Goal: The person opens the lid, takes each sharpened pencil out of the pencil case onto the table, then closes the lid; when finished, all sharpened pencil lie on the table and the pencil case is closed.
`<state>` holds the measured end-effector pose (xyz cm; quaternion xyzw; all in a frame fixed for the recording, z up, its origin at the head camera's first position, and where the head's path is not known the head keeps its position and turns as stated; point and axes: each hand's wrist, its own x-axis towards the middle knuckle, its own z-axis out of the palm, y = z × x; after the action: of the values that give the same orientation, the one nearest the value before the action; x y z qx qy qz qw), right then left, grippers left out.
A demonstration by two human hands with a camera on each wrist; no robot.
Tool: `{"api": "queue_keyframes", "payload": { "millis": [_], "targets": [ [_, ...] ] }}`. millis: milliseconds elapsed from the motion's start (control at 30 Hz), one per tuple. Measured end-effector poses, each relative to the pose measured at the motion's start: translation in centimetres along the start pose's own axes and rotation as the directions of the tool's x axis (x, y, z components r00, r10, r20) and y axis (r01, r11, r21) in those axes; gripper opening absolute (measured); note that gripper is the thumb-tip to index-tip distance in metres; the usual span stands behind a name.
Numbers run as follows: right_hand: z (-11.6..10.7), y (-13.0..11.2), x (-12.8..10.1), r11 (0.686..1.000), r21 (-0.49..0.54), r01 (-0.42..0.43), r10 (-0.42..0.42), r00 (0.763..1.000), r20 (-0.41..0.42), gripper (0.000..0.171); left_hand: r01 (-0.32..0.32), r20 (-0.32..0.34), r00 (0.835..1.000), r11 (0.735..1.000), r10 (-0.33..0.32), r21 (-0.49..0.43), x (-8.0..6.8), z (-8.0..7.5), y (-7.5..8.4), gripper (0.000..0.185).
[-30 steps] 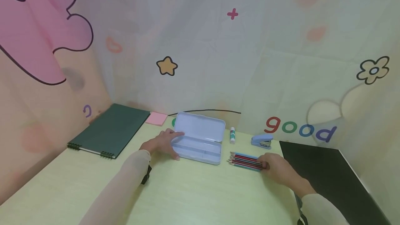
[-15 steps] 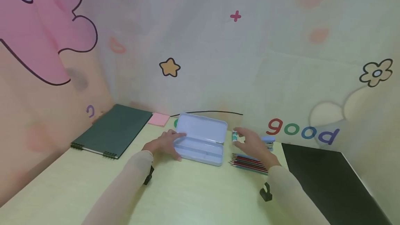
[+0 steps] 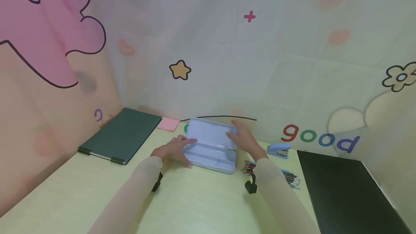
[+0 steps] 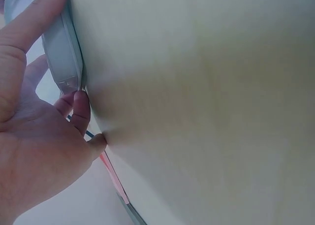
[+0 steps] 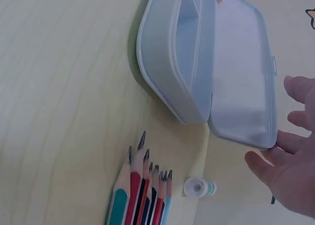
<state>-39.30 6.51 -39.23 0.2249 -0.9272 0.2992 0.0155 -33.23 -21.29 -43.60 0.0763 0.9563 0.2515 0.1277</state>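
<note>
A pale blue pencil case (image 3: 208, 160) lies with its lid (image 3: 208, 133) raised, its compartments bare. My left hand (image 3: 173, 151) grips the left end, thumb at the front; the left wrist view shows other fingers bent near the end of the case (image 4: 61, 43). At the lid's right edge is my right hand (image 3: 245, 140), fingers spread and loosely bent; in the right wrist view a fingertip meets the lid's corner (image 5: 246, 87). Sharpened pencils (image 5: 142, 190) lie in a row, partly hidden by the right forearm in the head view.
A glue stick (image 5: 198, 187) stands beside the case. Right of it are a blue stapler (image 3: 278, 150) and a black board (image 3: 351, 187). To the left lie a dark green spiral notebook (image 3: 121, 134) and pink sticky notes (image 3: 168, 124). A printed curtain hangs behind.
My right hand has let go of the pencils, moved up past the glue stick and left to the raised lid. The left hand stays at the left end of the case.
</note>
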Motion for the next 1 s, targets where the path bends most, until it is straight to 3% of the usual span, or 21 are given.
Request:
{"api": "queue_keyframes", "payload": {
  "millis": [267,567,767,833,900,933,967,1000],
  "targets": [
    [-0.6,-1.2,-1.2,0.992,0.099,0.074,-0.063,0.992,-0.109,0.042,-0.006,-0.011,1.000,1.000,0.006,0.004,-0.2,-0.2,-0.3,0.100],
    [0.6,-1.5,-2.4,0.993,0.099,0.065,-0.060,0.997,-0.051,0.038,-0.027,-0.040,0.999,0.999,0.028,0.032,-0.4,-0.1,-0.1,0.100],
    [0.6,-1.8,-3.0,0.990,0.093,0.103,-0.099,0.994,-0.045,0.035,-0.003,-0.070,0.997,0.994,0.011,0.106,-1.7,0.0,0.8,0.095],
    [0.7,-1.8,-3.3,0.991,0.078,0.113,-0.110,0.993,-0.038,0.035,-0.020,-0.114,0.993,0.990,0.036,0.143,-2.4,0.1,1.4,0.089],
    [0.7,-1.7,-3.8,0.991,0.060,0.123,-0.121,0.992,-0.035,0.036,-0.080,-0.207,0.972,0.983,0.114,0.163,-3.0,0.0,2.2,0.072],
    [0.7,-1.7,-4.0,0.990,0.051,0.129,-0.127,0.991,-0.036,0.036,-0.127,-0.273,0.947,0.976,0.172,0.175,-3.3,-0.1,2.6,0.060],
    [0.7,-1.6,-4.3,0.990,0.040,0.137,-0.136,0.990,-0.041,0.037,-0.183,-0.349,0.906,0.965,0.239,0.186,-3.6,-0.2,3.0,0.048],
    [0.8,-1.5,-4.5,0.988,0.024,0.150,-0.149,0.988,-0.047,0.037,-0.237,-0.426,0.851,0.948,0.307,0.210,-3.8,-0.4,3.4,0.037]
  ]
}}
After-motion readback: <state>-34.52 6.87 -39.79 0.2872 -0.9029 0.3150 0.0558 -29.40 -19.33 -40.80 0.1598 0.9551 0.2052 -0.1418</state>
